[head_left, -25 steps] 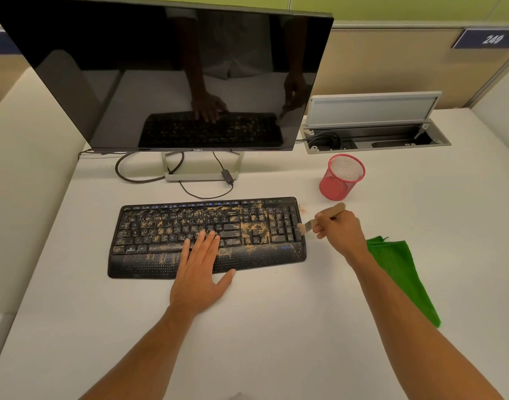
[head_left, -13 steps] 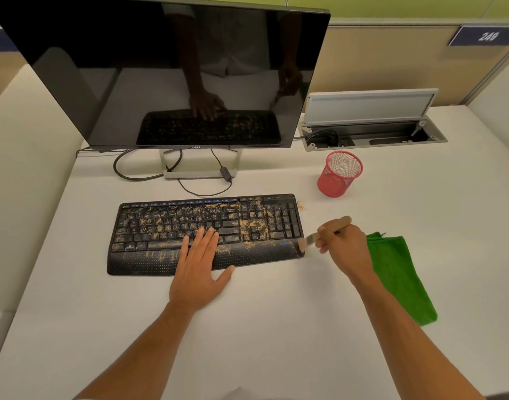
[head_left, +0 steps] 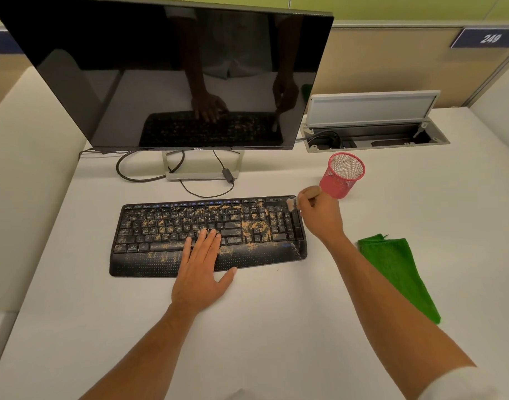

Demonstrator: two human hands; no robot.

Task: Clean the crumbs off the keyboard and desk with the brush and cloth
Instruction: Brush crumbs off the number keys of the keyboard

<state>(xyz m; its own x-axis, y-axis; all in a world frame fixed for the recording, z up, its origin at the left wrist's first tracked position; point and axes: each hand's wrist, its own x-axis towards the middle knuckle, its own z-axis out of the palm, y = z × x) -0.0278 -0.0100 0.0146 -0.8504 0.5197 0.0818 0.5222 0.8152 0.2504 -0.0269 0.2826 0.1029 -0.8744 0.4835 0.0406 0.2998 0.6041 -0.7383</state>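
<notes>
A black keyboard (head_left: 166, 226) strewn with tan crumbs lies on the white desk (head_left: 262, 327) in front of the monitor. My left hand (head_left: 202, 272) rests flat on its wrist rest and lower keys, fingers straight. My right hand (head_left: 322, 216) grips a small wooden-handled brush (head_left: 298, 200). The brush's pale bristles touch the keyboard's top right corner. A folded green cloth (head_left: 400, 272) lies on the desk to the right, partly under my right forearm.
A red mesh pen cup (head_left: 344, 176) stands just behind my right hand. The dark monitor (head_left: 175, 73) on its stand, with cables, is behind the keyboard. An open cable hatch (head_left: 374, 131) sits at the back right.
My right hand has carried the brush from the keyboard's lower right edge up to its top right corner. The left hand has stayed on the keyboard.
</notes>
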